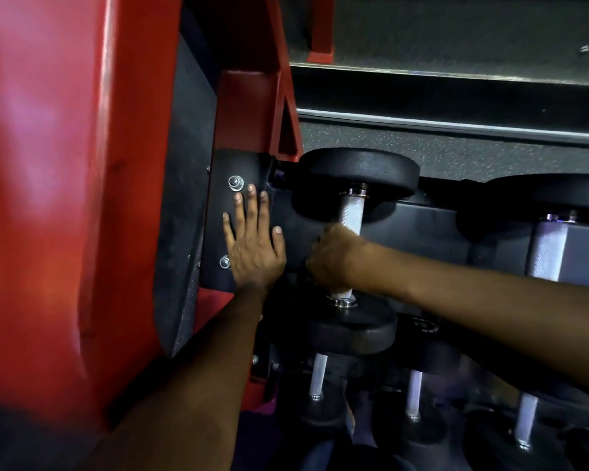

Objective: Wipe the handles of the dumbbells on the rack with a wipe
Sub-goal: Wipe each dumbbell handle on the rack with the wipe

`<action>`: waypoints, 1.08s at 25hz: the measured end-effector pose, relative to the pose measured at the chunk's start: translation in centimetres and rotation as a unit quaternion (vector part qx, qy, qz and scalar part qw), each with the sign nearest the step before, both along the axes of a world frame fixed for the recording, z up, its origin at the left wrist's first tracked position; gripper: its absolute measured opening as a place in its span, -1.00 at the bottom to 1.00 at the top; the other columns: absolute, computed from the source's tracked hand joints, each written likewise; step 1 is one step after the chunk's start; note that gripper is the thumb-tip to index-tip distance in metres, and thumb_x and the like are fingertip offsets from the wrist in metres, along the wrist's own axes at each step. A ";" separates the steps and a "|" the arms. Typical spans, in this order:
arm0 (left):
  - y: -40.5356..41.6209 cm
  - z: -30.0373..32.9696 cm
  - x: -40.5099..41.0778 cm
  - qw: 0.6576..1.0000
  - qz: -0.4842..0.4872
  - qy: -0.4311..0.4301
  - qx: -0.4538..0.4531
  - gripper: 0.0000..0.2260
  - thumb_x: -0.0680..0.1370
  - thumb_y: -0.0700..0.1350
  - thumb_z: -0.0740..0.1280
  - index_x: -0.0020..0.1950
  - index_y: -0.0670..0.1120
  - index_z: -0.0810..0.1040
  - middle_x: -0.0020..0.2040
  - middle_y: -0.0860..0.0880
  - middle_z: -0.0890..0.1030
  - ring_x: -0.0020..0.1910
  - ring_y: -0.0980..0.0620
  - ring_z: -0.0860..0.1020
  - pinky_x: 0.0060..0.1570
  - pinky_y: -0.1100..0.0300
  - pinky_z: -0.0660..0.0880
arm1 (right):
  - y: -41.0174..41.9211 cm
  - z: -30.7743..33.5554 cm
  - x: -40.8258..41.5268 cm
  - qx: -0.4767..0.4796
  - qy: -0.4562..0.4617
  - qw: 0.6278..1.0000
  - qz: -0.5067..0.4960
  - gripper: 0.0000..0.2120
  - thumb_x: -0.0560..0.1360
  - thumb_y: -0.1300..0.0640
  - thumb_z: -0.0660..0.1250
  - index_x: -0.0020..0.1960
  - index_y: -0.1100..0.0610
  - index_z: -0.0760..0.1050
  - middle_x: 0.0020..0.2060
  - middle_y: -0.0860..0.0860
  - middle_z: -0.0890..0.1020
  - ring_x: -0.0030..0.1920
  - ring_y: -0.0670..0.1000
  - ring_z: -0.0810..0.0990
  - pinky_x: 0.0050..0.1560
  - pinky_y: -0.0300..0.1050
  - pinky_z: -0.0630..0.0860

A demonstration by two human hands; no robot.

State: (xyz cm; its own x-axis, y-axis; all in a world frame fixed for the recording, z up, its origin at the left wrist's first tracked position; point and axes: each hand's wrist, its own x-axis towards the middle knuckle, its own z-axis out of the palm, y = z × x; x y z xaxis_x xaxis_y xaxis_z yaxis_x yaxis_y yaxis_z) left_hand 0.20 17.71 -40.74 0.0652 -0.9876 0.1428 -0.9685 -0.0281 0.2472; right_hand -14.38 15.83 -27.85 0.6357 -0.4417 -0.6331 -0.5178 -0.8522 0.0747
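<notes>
A black dumbbell (pixel 361 175) with a knurled silver handle (pixel 351 214) lies on the upper shelf of the rack, at the shelf's left end. My right hand (pixel 334 258) grips the lower half of that handle, fingers curled round it. No wipe shows; the fist hides whatever lies under it. My left hand (pixel 252 243) rests flat, fingers spread, on the black end plate (pixel 218 212) of the rack, beside two bolts. A second dumbbell handle (pixel 548 249) lies further right on the same shelf.
A red rack upright (pixel 252 107) rises behind the end plate, and a large red padded surface (pixel 48 198) fills the left side. Several smaller dumbbells (pixel 318 375) sit on the lower shelf. Speckled dark floor (pixel 456 147) lies beyond the rack.
</notes>
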 end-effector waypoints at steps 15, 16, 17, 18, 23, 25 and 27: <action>0.0 -0.1 -0.1 1.000 -0.002 -0.006 -0.001 -0.45 0.56 -0.02 0.05 0.56 -0.13 0.18 0.57 -0.10 0.14 0.56 -0.11 0.08 0.48 -0.17 0.03 | 4.5 -4.0 -6.5 0.498 -0.425 0.312 -0.689 -0.61 0.37 0.47 0.07 0.06 0.25 0.52 -0.03 0.18 0.63 -0.19 -0.03 0.60 -0.13 -0.27 0.53; -0.1 -0.2 0.0 1.000 -0.003 -0.007 -0.003 -0.45 0.56 -0.02 0.05 0.56 -0.13 0.17 0.58 -0.09 0.13 0.56 -0.11 0.08 0.48 -0.17 0.02 | 3.2 -3.8 -6.1 0.517 -0.445 0.251 -0.687 -0.58 0.28 0.46 0.04 0.01 0.27 0.52 -0.13 0.16 0.63 -0.26 -0.03 0.61 -0.19 -0.26 0.55; -0.1 -0.2 0.1 1.000 -0.002 -0.009 -0.007 -0.44 0.56 -0.02 0.05 0.56 -0.13 0.17 0.58 -0.09 0.13 0.56 -0.11 0.08 0.48 -0.17 0.02 | 1.5 -3.4 -6.2 0.514 -0.479 0.194 -0.684 -0.59 0.20 0.43 0.03 -0.07 0.29 0.52 -0.21 0.14 0.63 -0.31 -0.02 0.61 -0.20 -0.24 0.56; 0.0 -0.3 0.1 1.000 -0.001 -0.010 -0.010 -0.44 0.56 -0.01 0.04 0.56 -0.13 0.17 0.58 -0.09 0.12 0.56 -0.11 0.07 0.48 -0.17 0.01 | -0.1 -2.9 -6.3 0.502 -0.515 0.127 -0.683 -0.62 0.16 0.40 0.01 -0.15 0.29 0.50 -0.28 0.13 0.63 -0.33 -0.01 0.61 -0.17 -0.21 0.54; -0.2 -0.2 0.0 1.000 -0.002 -0.008 -0.007 -0.44 0.56 -0.01 0.01 0.56 -0.12 0.16 0.58 -0.08 0.09 0.56 -0.10 0.04 0.49 -0.18 -0.01 | 3.3 -1.9 -3.8 0.425 -0.498 0.210 -0.726 -0.67 0.08 0.37 0.05 -0.23 0.25 0.47 -0.35 0.13 0.51 -0.39 0.04 0.45 -0.27 -0.13 0.38; -0.1 -0.2 0.0 1.000 0.000 -0.007 -0.006 -0.44 0.56 -0.01 0.01 0.56 -0.12 0.15 0.58 -0.07 0.08 0.56 -0.09 0.03 0.49 -0.17 -0.02 | 2.9 -1.2 -3.6 0.420 -0.474 0.214 -0.743 -0.71 0.09 0.38 0.05 -0.26 0.24 0.42 -0.36 0.13 0.47 -0.39 0.05 0.44 -0.30 -0.14 0.42; -0.1 -0.3 0.1 1.000 -0.003 -0.007 -0.009 -0.44 0.56 -0.01 0.02 0.56 -0.12 0.15 0.58 -0.07 0.09 0.56 -0.10 0.04 0.48 -0.17 -0.02 | 0.5 -0.2 -3.9 0.377 -0.497 0.163 -0.765 -0.79 0.23 0.42 0.05 -0.25 0.22 0.39 -0.44 0.09 0.52 -0.44 0.01 0.51 -0.36 -0.23 0.49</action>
State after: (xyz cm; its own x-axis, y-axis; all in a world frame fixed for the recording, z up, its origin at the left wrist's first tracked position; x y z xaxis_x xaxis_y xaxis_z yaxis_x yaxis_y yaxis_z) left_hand 0.29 17.65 -41.07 0.0569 -0.9852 0.1615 -0.9720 -0.0177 0.2343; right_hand -18.24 16.37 -28.03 0.1013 -0.5993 -0.7941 0.3946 0.7570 -0.5209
